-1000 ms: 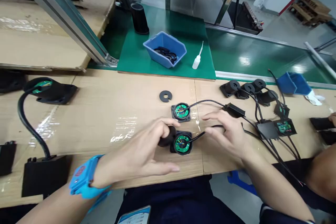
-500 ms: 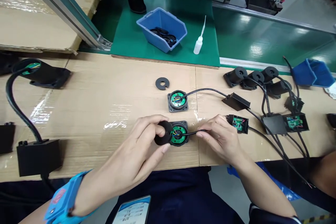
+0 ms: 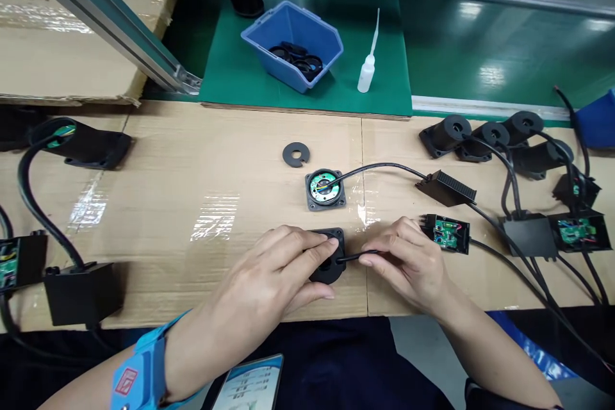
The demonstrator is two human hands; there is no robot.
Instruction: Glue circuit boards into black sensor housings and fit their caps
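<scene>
My left hand [image 3: 276,269] lies over a black slotted disc [image 3: 330,275], its fingers on top and its thumb along the near side. The disc sits over a square black housing [image 3: 339,238]; its circuit board is now out of sight. My right hand [image 3: 410,262] pinches the black cable [image 3: 353,257] coming out of the disc's middle toward the right. Just beyond lies a second square housing [image 3: 307,195], uncovered, with a green round board [image 3: 331,194] and coloured wires. A loose slotted disc [image 3: 289,161] rests flat farther back.
A blue bin [image 3: 259,45] of black parts and a white dropper bottle [image 3: 366,75] stand on a green mat [image 3: 384,0]. At right are several black cylinders [image 3: 451,131], cables and an open circuit box [image 3: 464,237]. Another cylinder [image 3: 91,144] and box [image 3: 81,295] sit at left.
My left hand has moved slightly right and laid the disc over the housing's green board, which it had held tilted beside it. My right hand still pinches the cable. The view has shifted a little.
</scene>
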